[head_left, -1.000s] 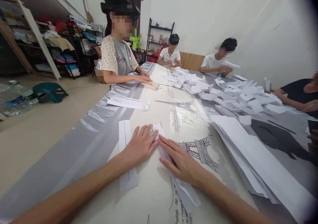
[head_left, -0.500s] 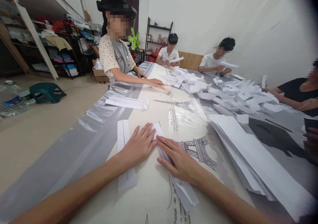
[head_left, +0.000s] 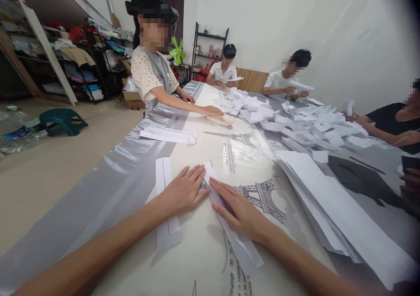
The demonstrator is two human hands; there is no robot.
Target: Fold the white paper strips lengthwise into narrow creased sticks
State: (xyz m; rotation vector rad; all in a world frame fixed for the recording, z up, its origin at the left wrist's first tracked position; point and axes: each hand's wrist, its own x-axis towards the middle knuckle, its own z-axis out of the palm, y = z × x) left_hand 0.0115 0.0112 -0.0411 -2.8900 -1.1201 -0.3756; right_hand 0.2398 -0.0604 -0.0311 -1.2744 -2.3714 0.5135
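Observation:
A long folded strip of white paper (head_left: 215,196) lies slantwise on the table between my hands. My left hand (head_left: 183,188) rests flat with fingers stretched out, its fingertips at the strip's far left edge. Lying along the strip's right side, my right hand (head_left: 241,208) has its fingers extended and presses on the paper. Left of it, partly under my left wrist, is a second folded paper strip (head_left: 169,234). Another folded strip (head_left: 169,135) sits farther off, towards the co-worker on the left.
A stack of white paper sheets (head_left: 331,204) lies to my right. Beyond it spreads a heap of folded white papers (head_left: 311,123). A co-worker (head_left: 154,77) stands at the left edge; others sit around the table. A green stool (head_left: 63,121) is on the floor.
Both my hands have shifted slightly right along the paper strip. The standing co-worker's hand has moved a little to the right with the tan piece under it.

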